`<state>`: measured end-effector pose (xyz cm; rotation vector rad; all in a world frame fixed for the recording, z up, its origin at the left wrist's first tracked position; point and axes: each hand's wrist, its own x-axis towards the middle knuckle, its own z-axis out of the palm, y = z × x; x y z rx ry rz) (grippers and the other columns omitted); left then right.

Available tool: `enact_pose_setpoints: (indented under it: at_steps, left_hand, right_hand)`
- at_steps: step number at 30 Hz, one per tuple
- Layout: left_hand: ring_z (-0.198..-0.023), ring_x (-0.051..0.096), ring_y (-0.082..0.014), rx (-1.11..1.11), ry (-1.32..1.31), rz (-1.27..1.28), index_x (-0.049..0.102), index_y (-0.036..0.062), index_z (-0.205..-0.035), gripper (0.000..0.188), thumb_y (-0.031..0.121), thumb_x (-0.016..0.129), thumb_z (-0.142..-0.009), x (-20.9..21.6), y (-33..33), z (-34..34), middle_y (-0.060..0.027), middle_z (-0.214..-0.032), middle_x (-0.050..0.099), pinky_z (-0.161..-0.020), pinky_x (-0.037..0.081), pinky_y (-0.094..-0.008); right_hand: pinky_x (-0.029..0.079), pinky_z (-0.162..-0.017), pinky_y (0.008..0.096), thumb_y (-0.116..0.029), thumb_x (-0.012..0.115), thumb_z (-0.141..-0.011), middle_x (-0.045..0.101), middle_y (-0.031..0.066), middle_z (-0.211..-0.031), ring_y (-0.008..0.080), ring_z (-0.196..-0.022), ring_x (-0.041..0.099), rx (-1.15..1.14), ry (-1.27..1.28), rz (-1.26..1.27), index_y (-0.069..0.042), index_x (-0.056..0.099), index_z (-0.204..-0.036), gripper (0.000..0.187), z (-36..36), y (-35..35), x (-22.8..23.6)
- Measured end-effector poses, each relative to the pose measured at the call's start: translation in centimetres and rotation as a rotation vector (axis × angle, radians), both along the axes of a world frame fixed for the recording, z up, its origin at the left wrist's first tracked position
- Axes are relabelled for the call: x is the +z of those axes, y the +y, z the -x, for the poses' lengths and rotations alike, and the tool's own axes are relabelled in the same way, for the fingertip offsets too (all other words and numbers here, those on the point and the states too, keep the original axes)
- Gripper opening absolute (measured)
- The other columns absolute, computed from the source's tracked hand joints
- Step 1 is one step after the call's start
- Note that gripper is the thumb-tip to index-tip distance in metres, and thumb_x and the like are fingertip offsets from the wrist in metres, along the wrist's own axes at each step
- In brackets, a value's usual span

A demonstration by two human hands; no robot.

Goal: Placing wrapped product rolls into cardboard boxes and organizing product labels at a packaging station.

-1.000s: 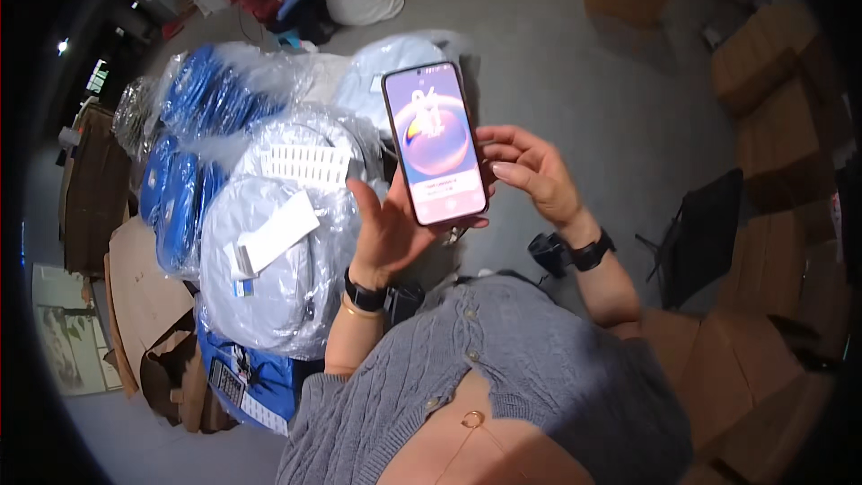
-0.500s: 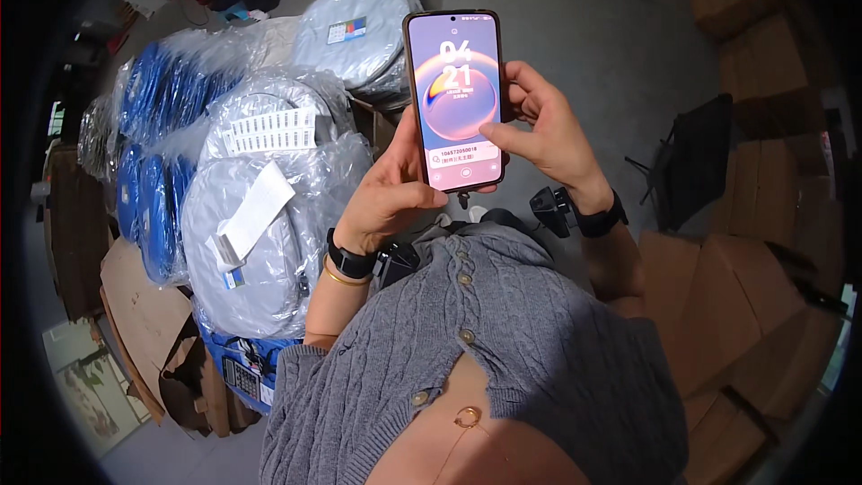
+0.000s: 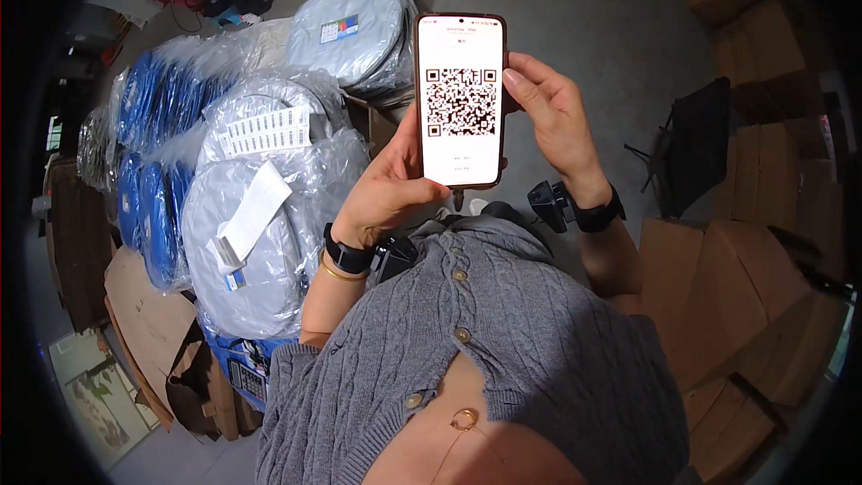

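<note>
A smartphone (image 3: 461, 148) in a dark case stands upright before me, its white screen showing a square black code. My left hand (image 3: 388, 189) wraps its lower left side, the thumb lying over the bottom corner. On the other side my right hand (image 3: 558, 121) is at the phone's right edge, its thumb by the upper edge and other fingers partly behind the phone. A black band with a small device sits on each wrist, and a gold bangle (image 3: 342, 268) circles the left one.
Round grey bundles (image 3: 242, 251) in clear plastic are piled at left, with printed label strips on top and blue wrapped bundles (image 3: 153, 216) beside them. A calculator (image 3: 247, 382) lies below. Cardboard boxes (image 3: 718, 296) and a black folding chair (image 3: 696, 148) stand at right.
The phone's screen has switched from a purple clock picture to a white page with a black code. My right thumb has moved off the screen and up to the phone's right edge.
</note>
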<state>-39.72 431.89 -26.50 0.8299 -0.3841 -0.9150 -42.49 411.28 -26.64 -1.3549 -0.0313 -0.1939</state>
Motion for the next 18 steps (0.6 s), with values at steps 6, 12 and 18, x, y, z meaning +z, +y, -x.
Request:
enact_pose_setpoints:
  at_steps: [6,12,18]
  left_hand:
    - [-0.126,0.045,-0.0235,0.013,-0.018,-0.033,0.011,0.0100,-0.148,0.095,-0.018,0.051,-0.067,0.3,0.2,0.5,-0.0113,-0.140,0.040,-0.097,0.045,-0.0355]
    - [-0.127,0.045,-0.0236,0.006,-0.054,-0.031,0.008,0.0130,-0.149,0.100,-0.021,0.051,-0.065,0.2,0.1,1.0,-0.0102,-0.141,0.040,-0.100,0.043,-0.0365]
    - [-0.125,0.047,-0.0224,-0.015,-0.069,-0.064,0.006,0.0146,-0.149,0.103,-0.021,0.052,-0.064,0.1,0.0,1.0,-0.0088,-0.141,0.040,-0.092,0.047,-0.0320]
  right_hand:
    - [0.048,-0.077,0.0231,-0.014,0.053,-0.095,0.067,0.0112,-0.098,0.0098,-0.085,0.061,0.036,-0.015,-0.019,0.008,0.049,-0.122,0.036,0.7,0.2,0.9]
    - [0.048,-0.077,0.0233,-0.014,0.054,-0.094,0.067,0.0112,-0.096,0.0100,-0.084,0.062,0.063,-0.013,-0.039,0.010,0.047,-0.124,0.039,0.8,0.1,0.7]
    - [0.048,-0.076,0.0228,-0.013,0.053,-0.094,0.067,0.0097,-0.093,0.0094,-0.083,0.062,0.071,-0.002,-0.042,0.010,0.047,-0.124,0.038,1.0,-0.2,0.5]
